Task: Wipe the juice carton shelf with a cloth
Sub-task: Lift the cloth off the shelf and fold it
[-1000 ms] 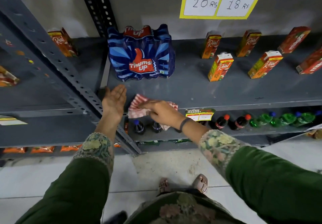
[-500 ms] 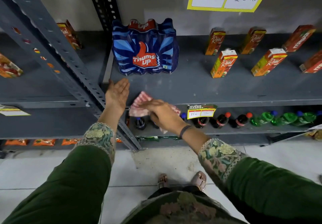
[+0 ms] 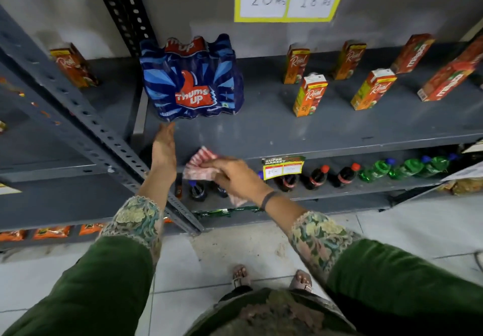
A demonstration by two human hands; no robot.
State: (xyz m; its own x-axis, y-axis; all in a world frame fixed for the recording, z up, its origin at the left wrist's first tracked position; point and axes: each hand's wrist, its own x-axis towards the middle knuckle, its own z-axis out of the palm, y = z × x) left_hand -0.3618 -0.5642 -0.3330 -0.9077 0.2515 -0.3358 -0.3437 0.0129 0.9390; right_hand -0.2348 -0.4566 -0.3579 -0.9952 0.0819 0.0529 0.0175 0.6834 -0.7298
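Observation:
A grey metal shelf (image 3: pixel 300 131) carries several orange Real juice cartons (image 3: pixel 309 95) standing apart from one another on its right half. My right hand (image 3: pixel 232 176) is shut on a red-and-white striped cloth (image 3: pixel 200 164) just below the shelf's front lip, off the shelf top. My left hand (image 3: pixel 163 147) is open, palm turned sideways, fingers reaching over the front edge toward the blue Thums Up multipack (image 3: pixel 192 79) and close to its base.
A slotted upright post (image 3: pixel 86 116) runs diagonally at the left. Red Maaza cartons (image 3: pixel 444 82) lie at the far right. A price tag (image 3: pixel 283 167) hangs on the shelf lip. Cola and green bottles (image 3: pixel 345 176) fill the lower shelf.
My right hand has pulled the cloth off the shelf top, down past its front edge. My left hand has turned edge-on and reached closer to the multipack.

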